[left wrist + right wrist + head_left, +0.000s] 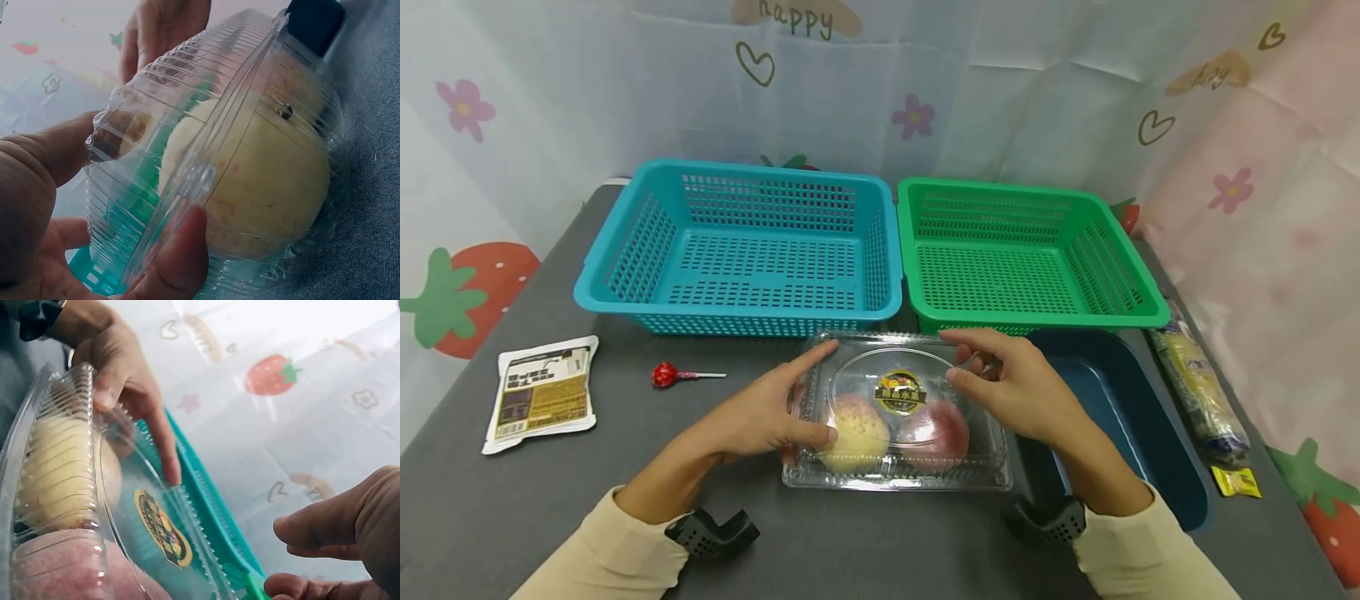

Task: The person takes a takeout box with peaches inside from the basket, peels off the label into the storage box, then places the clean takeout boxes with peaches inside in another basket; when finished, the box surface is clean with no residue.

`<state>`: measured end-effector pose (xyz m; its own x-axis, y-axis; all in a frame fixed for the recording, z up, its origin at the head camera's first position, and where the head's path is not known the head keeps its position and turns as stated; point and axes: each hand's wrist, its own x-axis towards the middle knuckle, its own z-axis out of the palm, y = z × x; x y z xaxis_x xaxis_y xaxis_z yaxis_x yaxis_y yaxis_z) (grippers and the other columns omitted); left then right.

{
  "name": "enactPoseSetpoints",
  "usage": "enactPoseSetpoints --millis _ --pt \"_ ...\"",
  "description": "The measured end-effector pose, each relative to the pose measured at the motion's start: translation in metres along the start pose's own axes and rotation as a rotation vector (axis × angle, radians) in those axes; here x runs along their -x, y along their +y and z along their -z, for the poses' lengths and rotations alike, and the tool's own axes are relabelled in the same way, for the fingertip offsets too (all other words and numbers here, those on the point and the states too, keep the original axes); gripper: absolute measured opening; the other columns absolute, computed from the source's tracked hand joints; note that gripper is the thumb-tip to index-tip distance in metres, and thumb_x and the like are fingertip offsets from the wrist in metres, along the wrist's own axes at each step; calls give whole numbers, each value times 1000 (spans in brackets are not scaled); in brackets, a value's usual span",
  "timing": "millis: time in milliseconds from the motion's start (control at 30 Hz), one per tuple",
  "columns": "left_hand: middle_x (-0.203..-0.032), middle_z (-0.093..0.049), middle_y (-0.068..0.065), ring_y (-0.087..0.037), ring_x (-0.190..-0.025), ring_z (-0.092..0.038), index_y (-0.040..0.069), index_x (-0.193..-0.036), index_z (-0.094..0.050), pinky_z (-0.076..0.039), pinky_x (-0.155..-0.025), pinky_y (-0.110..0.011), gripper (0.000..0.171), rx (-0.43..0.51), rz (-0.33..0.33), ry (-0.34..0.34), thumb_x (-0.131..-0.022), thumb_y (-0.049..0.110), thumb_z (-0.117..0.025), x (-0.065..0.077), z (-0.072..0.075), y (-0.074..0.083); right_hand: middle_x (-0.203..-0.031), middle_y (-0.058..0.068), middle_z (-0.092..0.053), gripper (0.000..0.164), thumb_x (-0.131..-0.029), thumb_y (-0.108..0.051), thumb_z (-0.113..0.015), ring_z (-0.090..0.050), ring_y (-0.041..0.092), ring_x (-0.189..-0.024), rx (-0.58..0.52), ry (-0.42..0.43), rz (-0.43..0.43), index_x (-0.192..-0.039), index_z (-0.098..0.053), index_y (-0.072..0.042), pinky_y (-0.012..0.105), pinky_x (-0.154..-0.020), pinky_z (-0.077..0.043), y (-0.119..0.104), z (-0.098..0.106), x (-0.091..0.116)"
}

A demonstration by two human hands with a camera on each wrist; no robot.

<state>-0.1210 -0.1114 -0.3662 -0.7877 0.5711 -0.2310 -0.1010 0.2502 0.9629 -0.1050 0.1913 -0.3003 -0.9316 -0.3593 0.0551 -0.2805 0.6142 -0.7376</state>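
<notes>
A clear plastic fruit box (880, 354) with a round printed label (900, 392) on its closed lid lies in front of me. Inside it sit a pale yellow peach-like fruit (854, 437) and a pinkish one (934, 433). My left hand (767, 417) grips the box's left side, thumb on the lid and fingers at the edge. In the left wrist view, a digit presses along the rim seam. Near the far right corner of the lid hovers my right hand (1026, 383), fingers loosely bent; the right wrist view shows it apart from the box, holding nothing.
Behind the box stand a blue basket (767, 323) and a green basket (1037, 320). A dark blue tray (1150, 433) lies under my right forearm. A long packaged item (1198, 387) and yellow packet (1236, 482) lie right; a lollipop (665, 374) and white-gold pouch (542, 392) left.
</notes>
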Motion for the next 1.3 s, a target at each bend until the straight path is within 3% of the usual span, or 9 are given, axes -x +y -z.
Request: enactPoseSetpoints --millis 133,233,367,567,867,967,1133,1300 --pt "-140 -23 -27 -23 -50 -54 28 -155 -20 -52 -47 -52 102 3 -6 -5 -76 9 -82 1 0 0 -99 4 -63 40 -91 -7 -67 -59 17 -79 -24 -36 22 -130 -60 -4 36 -67 -51 -4 -9 -15" --pt "-138 -25 -28 -24 -51 -55 27 -155 -19 -51 -46 -54 103 3 -13 -9 -76 9 -82 1 1 0 -96 4 -62 39 -90 -6 -67 -57 17 -75 -22 -75 30 -128 -62 -4 34 -62 -49 -6 -18 -23" --pt "-137 -24 -29 -26 -56 -57 25 -156 -18 -51 -47 -54 104 -6 -20 -15 -76 10 -83 0 0 0 -89 1 -60 37 -91 -6 -67 -52 17 -67 27 -124 15 -128 -62 -5 32 -57 -43 -7 -27 -29" --pt "-137 -23 -29 -26 -55 -57 27 -155 -18 -52 -47 -54 103 -18 -13 -11 -76 12 -83 0 0 -1 -87 1 -60 33 -91 -6 -67 -53 17 -67 62 -159 -32 -124 -65 -5 31 -57 -44 -8 -34 -36" --pt "-143 -16 -26 -26 -55 -57 26 -155 -18 -52 -48 -54 102 -33 -11 -15 -77 13 -82 1 2 0 -80 -4 -67 6 -90 -10 -69 -59 13 -72 110 -118 -137 -92 -75 -10 32 -63 -48 -8 -39 -43" --pt "-143 -16 -26 -27 -58 -57 27 -155 -18 -52 -49 -53 101 -43 -4 -14 -78 15 -82 1 2 0 -76 -5 -66 6 -90 -12 -70 -58 13 -69 133 -95 -155 -85 -74 -12 32 -62 -47 -8 -42 -44" --pt "-143 -16 -24 -30 -69 -57 29 -155 -19 -53 -50 -51 101 -54 5 -9 -78 16 -82 1 2 0 -75 -5 -64 9 -92 -12 -67 -55 14 -70 136 -86 -162 -84 -72 -13 33 -66 -45 -7 -42 -44" --pt "-145 -17 -23 -31 -75 -57 26 -155 -18 -53 -50 -50 101 -34 -7 -12 -78 13 -82 1 2 0 -76 -1 -63 12 -95 -10 -63 -52 16 -65 58 -96 -161 -87 -72 -10 32 -60 -44 -6 -41 -44"
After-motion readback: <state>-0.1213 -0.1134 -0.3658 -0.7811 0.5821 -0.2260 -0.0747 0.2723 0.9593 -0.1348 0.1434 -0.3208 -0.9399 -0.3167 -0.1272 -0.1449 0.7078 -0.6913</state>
